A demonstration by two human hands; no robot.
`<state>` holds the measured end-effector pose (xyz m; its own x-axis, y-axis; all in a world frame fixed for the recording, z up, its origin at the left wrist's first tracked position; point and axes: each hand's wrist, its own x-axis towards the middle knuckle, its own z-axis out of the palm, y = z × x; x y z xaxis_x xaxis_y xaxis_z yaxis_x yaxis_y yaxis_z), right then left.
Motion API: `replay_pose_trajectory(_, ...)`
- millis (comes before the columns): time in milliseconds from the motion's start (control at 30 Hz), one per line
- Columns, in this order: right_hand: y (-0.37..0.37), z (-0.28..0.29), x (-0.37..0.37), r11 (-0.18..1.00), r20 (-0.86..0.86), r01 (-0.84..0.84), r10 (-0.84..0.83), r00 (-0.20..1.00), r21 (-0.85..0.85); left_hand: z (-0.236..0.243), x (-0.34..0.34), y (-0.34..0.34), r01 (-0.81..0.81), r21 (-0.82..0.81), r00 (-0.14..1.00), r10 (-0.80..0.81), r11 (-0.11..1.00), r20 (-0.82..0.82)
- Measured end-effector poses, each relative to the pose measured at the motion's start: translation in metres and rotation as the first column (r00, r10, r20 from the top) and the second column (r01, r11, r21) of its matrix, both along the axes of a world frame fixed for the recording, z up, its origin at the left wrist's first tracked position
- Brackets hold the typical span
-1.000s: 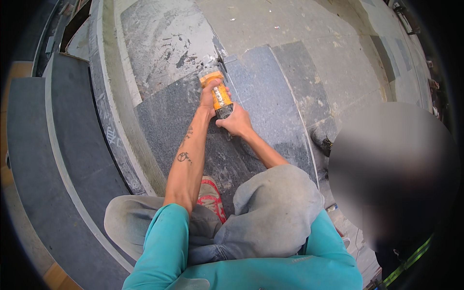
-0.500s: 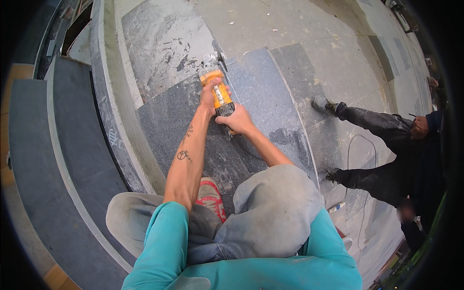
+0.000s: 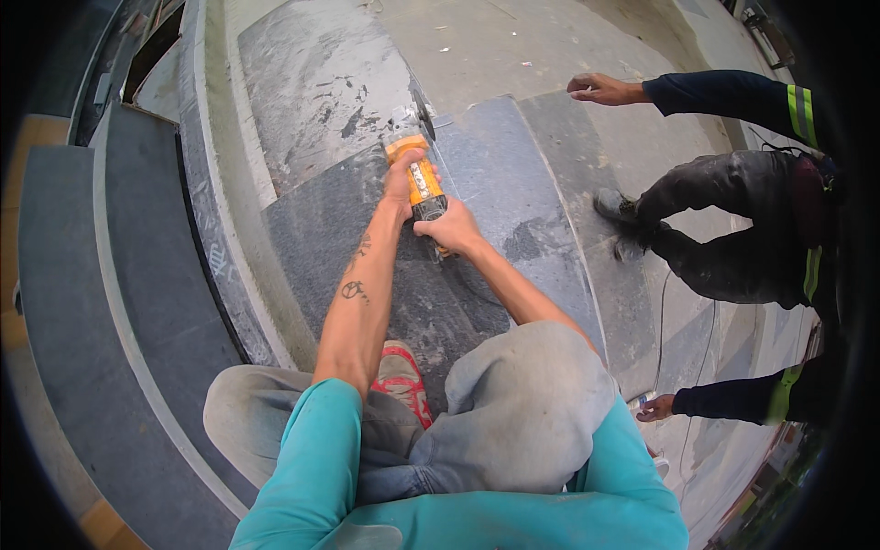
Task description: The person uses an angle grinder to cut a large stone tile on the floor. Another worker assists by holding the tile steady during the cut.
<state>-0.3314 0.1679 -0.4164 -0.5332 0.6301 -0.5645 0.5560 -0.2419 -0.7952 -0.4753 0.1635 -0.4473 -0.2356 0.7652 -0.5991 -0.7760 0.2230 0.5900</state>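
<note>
Both my hands grip a yellow and black angle grinder (image 3: 424,182), pointed away from me over the stone paving. My left hand (image 3: 400,183) wraps round the yellow body near the metal gear head. Closer to me, my right hand (image 3: 451,227) holds the black rear end. The cutting disc (image 3: 423,110) stands on edge at the far end, by a dusty blue-grey slab (image 3: 513,170). I cannot tell if it spins or touches the stone. Under my forearms lies a darker grey slab (image 3: 316,234).
At the right a co-worker in dark clothes stretches one hand (image 3: 600,89) over the paving; the other hand (image 3: 654,409) is lower, by a small bottle. Their shoe (image 3: 614,205) is near the slabs. A cable (image 3: 663,321) crosses the ground. A raised stone kerb (image 3: 240,197) runs along the left.
The co-worker has bent in from the right, with both arms now reaching into view and the feet closer together. My hands and the grinder have hardly moved; the view has shifted slightly.
</note>
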Motion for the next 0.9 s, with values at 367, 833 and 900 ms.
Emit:
replay_pose_trajectory(367,0.004,0.01,-0.009,0.999,0.059,0.03,-0.029,0.998,-0.021,-0.008,-0.009,0.007,0.012,0.016,0.999,-0.013,1.0,0.029)
replay_pose_trajectory(833,0.009,0.01,-0.009,0.999,0.079,0.04,-0.038,0.996,-0.029,-0.01,-0.01,0.013,0.02,-0.001,0.999,-0.02,1.0,0.026)
replay_pose_trajectory(900,0.01,0.013,-0.01,0.999,0.097,0.032,-0.03,0.995,-0.018,-0.012,-0.01,0.013,0.019,0.002,0.999,-0.02,1.0,0.036)
